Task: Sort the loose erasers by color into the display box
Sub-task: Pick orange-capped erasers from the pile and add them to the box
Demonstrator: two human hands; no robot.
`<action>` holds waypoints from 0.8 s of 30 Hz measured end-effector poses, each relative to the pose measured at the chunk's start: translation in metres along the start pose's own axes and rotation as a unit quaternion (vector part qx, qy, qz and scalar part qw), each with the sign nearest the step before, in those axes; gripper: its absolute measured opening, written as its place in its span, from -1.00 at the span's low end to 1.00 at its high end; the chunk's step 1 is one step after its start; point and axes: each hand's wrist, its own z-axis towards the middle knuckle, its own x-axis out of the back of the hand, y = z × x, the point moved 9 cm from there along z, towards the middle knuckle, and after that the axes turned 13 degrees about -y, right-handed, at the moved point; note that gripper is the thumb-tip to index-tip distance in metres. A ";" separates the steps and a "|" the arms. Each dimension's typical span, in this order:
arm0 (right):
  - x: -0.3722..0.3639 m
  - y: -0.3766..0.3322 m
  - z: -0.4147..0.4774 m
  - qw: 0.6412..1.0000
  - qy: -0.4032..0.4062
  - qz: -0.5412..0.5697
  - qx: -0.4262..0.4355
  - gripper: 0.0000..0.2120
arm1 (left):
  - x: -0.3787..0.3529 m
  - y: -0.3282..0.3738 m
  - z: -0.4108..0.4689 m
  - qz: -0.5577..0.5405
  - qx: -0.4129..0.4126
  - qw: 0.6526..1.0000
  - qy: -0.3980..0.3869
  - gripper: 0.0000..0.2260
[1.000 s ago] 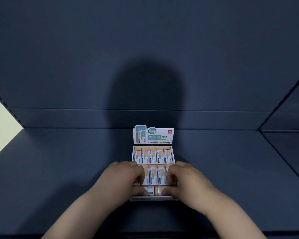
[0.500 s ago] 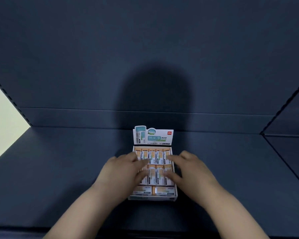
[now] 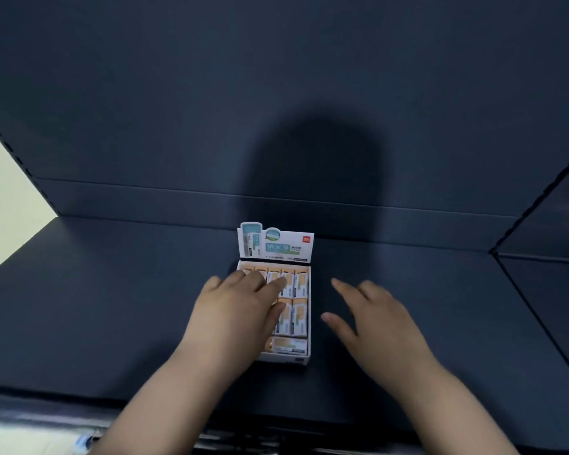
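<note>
Presently, head view, single entry.

Item one: display box (image 3: 283,358), white card, standing on the dark shelf (image 3: 112,307) at about 6 o'clock from frame centre. Its printed header card (image 3: 276,246) stands upright at the box's 12 o'clock edge.

Item two: erasers (image 3: 300,285) in orange-and-white sleeves, packed in rows inside the box. The row at the box's 6 o'clock edge lies crosswise. None shows loose on the shelf. Colours under the left hand cannot be told.

Item three: left hand (image 3: 234,310), entering from 7 o'clock. Its fingers (image 3: 260,282) lie straight and flat on the tops of the far row, covering the box's 9 o'clock half and gripping nothing.

Item four: right hand (image 3: 375,316), at the box's 3 o'clock, near its wall but apart from it. Fingers spread, relaxed, empty. Contact with the shelf cannot be told.

Risks, as judged: the box looks light and neither hand braces it, so a sideways drag of the flat fingers could skid or twist it. Uneven pressing could tilt one eraser against its neighbours. A reach toward 12 o'clock could bend the header card.
</note>
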 end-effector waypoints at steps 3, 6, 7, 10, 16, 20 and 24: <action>-0.002 0.002 -0.007 1.000 -0.001 -0.010 0.005 -0.41 | -0.003 0.014 -0.003 0.007 -0.013 1.000 0.001 -0.61; 0.000 0.004 -0.016 1.000 -0.002 -0.001 -0.006 -0.41 | -0.003 0.022 -0.005 0.013 -0.029 0.999 -0.005 -0.62; 0.002 0.004 -0.018 1.000 -0.001 0.001 -0.014 -0.41 | -0.001 0.025 -0.004 0.016 -0.035 0.999 -0.004 -0.64; 0.009 0.011 -0.026 0.999 0.009 -0.008 -0.042 -0.40 | 0.001 0.038 0.001 -0.001 -0.066 0.998 0.009 -0.72; 0.020 0.040 -0.050 0.994 0.030 -0.028 -0.102 -0.38 | -0.005 0.078 0.011 -0.016 -0.103 0.994 -0.024 -0.59; 0.023 0.065 -0.074 0.990 0.037 -0.030 -0.131 -0.38 | -0.007 0.112 0.006 -0.021 -0.141 0.990 -0.012 -0.65; 0.028 0.102 -0.109 0.987 0.047 -0.026 -0.150 -0.38 | -0.008 0.157 0.006 -0.025 -0.160 0.987 -0.016 -0.63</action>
